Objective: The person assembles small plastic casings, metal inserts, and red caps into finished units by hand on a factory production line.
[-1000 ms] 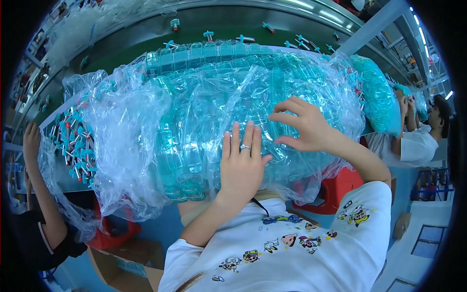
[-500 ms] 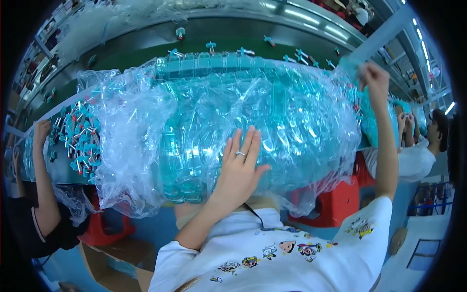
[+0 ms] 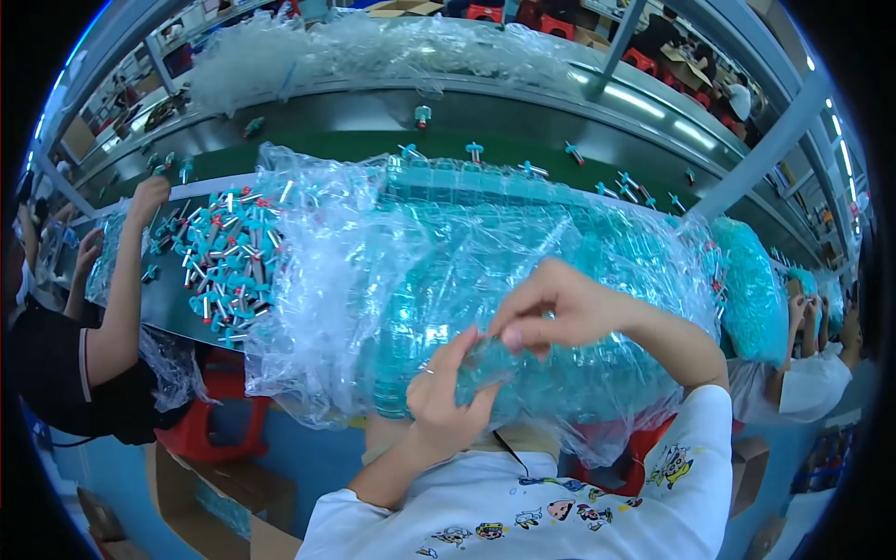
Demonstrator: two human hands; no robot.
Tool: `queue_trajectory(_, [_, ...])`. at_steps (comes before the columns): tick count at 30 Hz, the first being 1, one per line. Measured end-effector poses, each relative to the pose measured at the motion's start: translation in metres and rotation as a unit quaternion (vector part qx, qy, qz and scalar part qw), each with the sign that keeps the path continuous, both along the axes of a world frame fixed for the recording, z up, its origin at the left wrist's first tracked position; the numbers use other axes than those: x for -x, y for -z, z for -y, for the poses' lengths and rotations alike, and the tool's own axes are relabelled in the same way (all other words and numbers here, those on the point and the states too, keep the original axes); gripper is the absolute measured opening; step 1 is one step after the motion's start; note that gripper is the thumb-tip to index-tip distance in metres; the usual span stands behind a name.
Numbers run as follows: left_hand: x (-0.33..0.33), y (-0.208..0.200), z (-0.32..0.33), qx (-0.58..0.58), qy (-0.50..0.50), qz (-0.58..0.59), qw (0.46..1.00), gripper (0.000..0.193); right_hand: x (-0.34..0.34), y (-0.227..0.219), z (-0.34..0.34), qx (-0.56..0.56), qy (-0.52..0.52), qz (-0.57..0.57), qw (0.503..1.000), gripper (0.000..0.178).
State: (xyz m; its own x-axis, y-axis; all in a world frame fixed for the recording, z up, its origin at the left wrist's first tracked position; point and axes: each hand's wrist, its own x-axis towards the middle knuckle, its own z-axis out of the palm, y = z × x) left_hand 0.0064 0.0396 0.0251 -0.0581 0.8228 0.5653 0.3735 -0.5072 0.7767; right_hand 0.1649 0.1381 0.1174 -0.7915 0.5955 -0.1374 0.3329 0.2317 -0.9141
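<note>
- Fingers of R hand: tips tog., can't tell if on sth.
- L hand: thumb & index apart.
- Clear-wrapped teal pack: under both.
- Small parts: on worktop, L of pack.

A dark grey bench carries a loose heap of small teal-and-silver parts with red ends toward its left; beside the heap lies a large film-wrapped pack of teal trays, bulging over the near edge; beyond runs a green conveyor belt, dotted with scattered parts; on the blue floor stand a red stool and an open carton.
</note>
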Motion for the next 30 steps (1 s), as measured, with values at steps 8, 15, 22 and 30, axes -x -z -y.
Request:
queue_trajectory(8, [0.029, 0.029, 0.021, 0.071, 0.103, 0.125, 0.984, 0.053, 0.055, 0.071, -0.196, -0.257, 0.235, 0.051, 0.936, 0.014])
queue_trajectory(15, [0.049, 0.040, 0.026, 0.070, 0.147, 0.157, 0.974, 0.049, 0.114, 0.123, -0.283, -0.273, 0.320, 0.282, 0.862, 0.031])
queue_trajectory(22, [0.055, 0.040, 0.027, 0.023, 0.080, 0.171, 0.982, 0.044, 0.132, 0.131, -0.288, -0.322, 0.323, 0.280, 0.845, 0.028])
queue_trajectory(30, [0.059, 0.027, 0.029, 0.115, 0.145, 0.207, 0.961, 0.057, 0.065, 0.023, -0.164, -0.138, 0.288, -0.089, 0.943, 0.016])
